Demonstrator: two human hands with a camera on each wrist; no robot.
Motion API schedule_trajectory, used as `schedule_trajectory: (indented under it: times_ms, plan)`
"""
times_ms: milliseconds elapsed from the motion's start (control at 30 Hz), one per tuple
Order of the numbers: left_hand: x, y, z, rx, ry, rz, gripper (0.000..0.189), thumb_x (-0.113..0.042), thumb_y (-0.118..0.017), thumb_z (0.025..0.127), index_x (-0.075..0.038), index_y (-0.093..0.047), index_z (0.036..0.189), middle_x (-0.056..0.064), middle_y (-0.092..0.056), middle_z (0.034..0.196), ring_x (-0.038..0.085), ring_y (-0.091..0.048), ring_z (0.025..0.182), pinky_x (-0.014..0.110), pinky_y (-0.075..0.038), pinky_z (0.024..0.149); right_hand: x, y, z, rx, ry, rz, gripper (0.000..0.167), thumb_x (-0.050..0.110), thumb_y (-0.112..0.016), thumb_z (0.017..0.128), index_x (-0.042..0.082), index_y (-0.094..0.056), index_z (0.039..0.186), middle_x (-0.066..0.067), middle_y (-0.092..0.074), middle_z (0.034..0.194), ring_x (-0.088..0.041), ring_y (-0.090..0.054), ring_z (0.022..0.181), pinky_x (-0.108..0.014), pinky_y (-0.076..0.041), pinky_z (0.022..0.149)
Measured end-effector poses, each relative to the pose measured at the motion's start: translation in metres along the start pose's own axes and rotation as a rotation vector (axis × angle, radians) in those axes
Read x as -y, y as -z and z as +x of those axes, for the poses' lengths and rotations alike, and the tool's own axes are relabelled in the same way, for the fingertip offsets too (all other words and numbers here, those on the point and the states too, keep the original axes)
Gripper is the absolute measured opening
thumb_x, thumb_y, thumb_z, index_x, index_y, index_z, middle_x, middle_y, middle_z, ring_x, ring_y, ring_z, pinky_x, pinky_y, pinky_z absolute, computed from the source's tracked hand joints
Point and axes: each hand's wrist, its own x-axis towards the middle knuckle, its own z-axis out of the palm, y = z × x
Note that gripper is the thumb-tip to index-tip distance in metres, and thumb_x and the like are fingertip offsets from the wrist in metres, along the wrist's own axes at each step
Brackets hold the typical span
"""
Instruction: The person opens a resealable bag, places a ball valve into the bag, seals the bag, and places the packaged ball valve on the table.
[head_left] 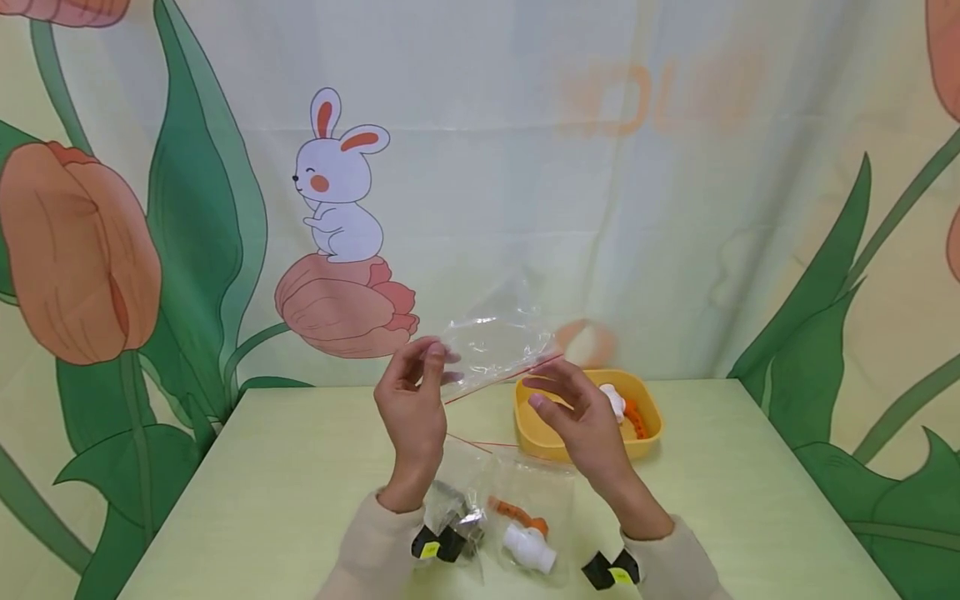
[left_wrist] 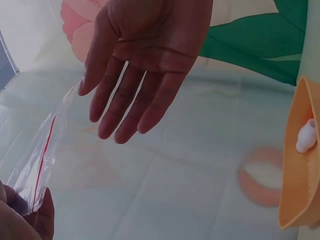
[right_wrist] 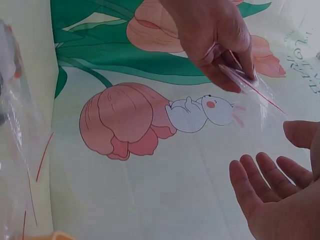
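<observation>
A clear zip bag (head_left: 495,342) with a red seal line is raised above the table, and nothing shows inside it. My left hand (head_left: 412,408) pinches one end of it between thumb and fingers. Beside the other end is my right hand (head_left: 585,425), its fingers spread and nearly straight in the left wrist view. Its thumb (left_wrist: 95,65) is right at the bag's corner; whether it touches I cannot tell. Below the hands lies a zip bag (head_left: 562,500) with a white fitting (head_left: 528,548) and an orange piece (head_left: 517,512).
Another clear bag with grey, shiny parts (head_left: 468,525) lies to the left of it. Behind the right hand stands a yellow box (head_left: 532,437) holding a white piece (head_left: 611,402) and an orange piece (head_left: 636,418). A printed curtain (head_left: 480,183) hangs behind the table.
</observation>
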Motion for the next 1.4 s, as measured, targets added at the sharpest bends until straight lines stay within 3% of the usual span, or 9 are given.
schedule_trajectory:
  times_ms: [133,367,567,833,967,1133,1267,1400]
  plan:
    - [0.003,-0.005,-0.006,-0.013,0.039,-0.018,0.026,-0.017,-0.067,0.093,0.006,-0.066,0.107,-0.003,-0.068,0.085,0.013,-0.068,0.077,0.027,-0.06,0.069,0.001,-0.005,0.001,0.001,0.014,0.041,0.032,0.007,-0.066,0.093,0.002,-0.058,0.124,-0.015,-0.067,0.119,-0.024,-0.065,0.115,-0.026,-0.053,0.096]
    - [0.007,-0.01,-0.015,-0.017,0.052,0.01,0.024,-0.017,-0.067,0.094,0.004,-0.067,0.105,-0.003,-0.069,0.083,0.009,-0.068,0.077,0.027,-0.06,0.068,0.002,-0.01,0.0,-0.035,0.023,0.055,0.028,0.008,-0.062,0.095,-0.002,-0.061,0.121,0.009,-0.069,0.107,-0.012,-0.069,0.101,-0.029,-0.056,0.092]
    - [0.011,-0.013,-0.021,0.007,0.072,-0.033,0.024,-0.014,-0.067,0.093,0.007,-0.065,0.105,-0.003,-0.068,0.084,0.01,-0.069,0.077,0.029,-0.06,0.068,0.004,-0.011,0.0,-0.112,0.059,0.076,0.023,0.007,-0.063,0.095,-0.005,-0.064,0.114,0.007,-0.07,0.107,-0.019,-0.072,0.095,-0.032,-0.058,0.086]
    - [0.015,-0.01,-0.025,0.113,0.099,-0.044,0.026,-0.013,-0.067,0.093,0.009,-0.062,0.107,0.007,-0.069,0.09,0.011,-0.07,0.077,0.034,-0.061,0.071,0.008,-0.006,0.002,-0.187,0.072,0.081,0.021,0.005,-0.062,0.095,-0.008,-0.062,0.111,0.002,-0.071,0.1,-0.014,-0.072,0.09,-0.029,-0.059,0.083]
    - [0.018,-0.004,-0.025,0.17,0.137,0.024,0.025,-0.017,-0.067,0.094,0.003,-0.064,0.109,0.013,-0.069,0.096,0.01,-0.07,0.074,0.033,-0.061,0.072,0.01,-0.001,0.003,-0.177,0.083,0.051,0.018,0.005,-0.061,0.096,-0.007,-0.062,0.109,-0.011,-0.07,0.102,-0.013,-0.072,0.089,-0.03,-0.059,0.082]
    - [0.023,0.007,-0.021,0.23,0.151,0.138,0.027,-0.021,-0.066,0.095,-0.003,-0.065,0.114,0.013,-0.068,0.107,0.014,-0.069,0.091,0.029,-0.06,0.075,0.012,0.005,0.006,-0.156,0.124,-0.041,0.015,0.005,-0.059,0.097,-0.006,-0.062,0.106,-0.023,-0.067,0.108,-0.009,-0.07,0.089,-0.026,-0.059,0.08]
    - [0.024,0.016,-0.018,0.237,0.125,0.265,0.026,-0.024,-0.065,0.095,-0.008,-0.066,0.116,0.006,-0.069,0.112,0.015,-0.065,0.104,0.024,-0.055,0.086,0.011,0.01,0.008,-0.127,0.147,-0.146,0.011,0.006,-0.06,0.097,-0.002,-0.065,0.101,-0.02,-0.069,0.108,-0.008,-0.069,0.089,-0.023,-0.058,0.081]
    - [0.02,0.019,-0.019,0.284,0.04,0.351,0.026,-0.021,-0.066,0.095,-0.012,-0.066,0.12,0.002,-0.069,0.116,0.014,-0.063,0.109,0.031,-0.054,0.091,0.011,0.015,0.009,-0.103,0.208,-0.313,0.006,0.009,-0.063,0.095,0.006,-0.068,0.096,-0.009,-0.072,0.107,-0.014,-0.071,0.093,-0.023,-0.058,0.08]
